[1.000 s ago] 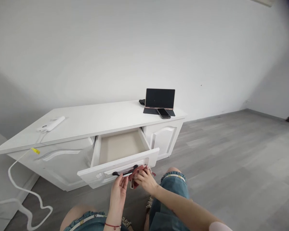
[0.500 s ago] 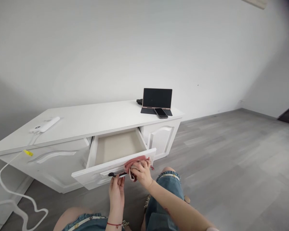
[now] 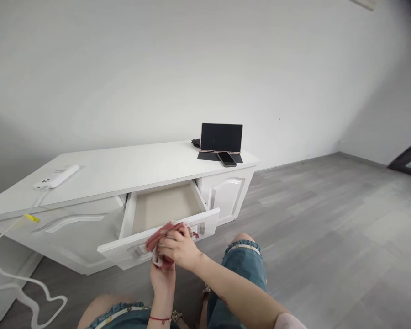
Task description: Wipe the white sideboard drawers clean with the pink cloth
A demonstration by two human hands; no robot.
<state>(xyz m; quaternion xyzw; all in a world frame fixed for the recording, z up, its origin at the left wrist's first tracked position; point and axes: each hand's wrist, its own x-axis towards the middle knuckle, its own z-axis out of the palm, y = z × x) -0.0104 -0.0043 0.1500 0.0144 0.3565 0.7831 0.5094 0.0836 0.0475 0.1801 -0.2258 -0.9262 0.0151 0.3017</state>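
Note:
My right hand [image 3: 181, 249] is closed on a crumpled red-and-white cloth [image 3: 154, 240] and presses it to the middle of the white drawer front [image 3: 205, 221]. Just below, my left hand [image 3: 163, 275] reaches up to the same spot, where the dark handle showed a moment ago. Cloth and right hand now cover that handle and the left fingertips. The drawer [image 3: 166, 208] is pulled out, and its beige bottom is bare.
The drawer belongs to a low white cabinet [image 3: 123, 167] against the wall. On its top are a tablet in a stand [image 3: 221, 137], a phone [image 3: 226, 159], a small black item [image 3: 196, 143] and a white device [image 3: 63, 176]. A white cable [image 3: 23, 275] hangs at the left.
My right hand has moved the cloth leftward along the drawer front, over the handle. The left hand has stayed at nearly the same place. The view has shifted slightly.

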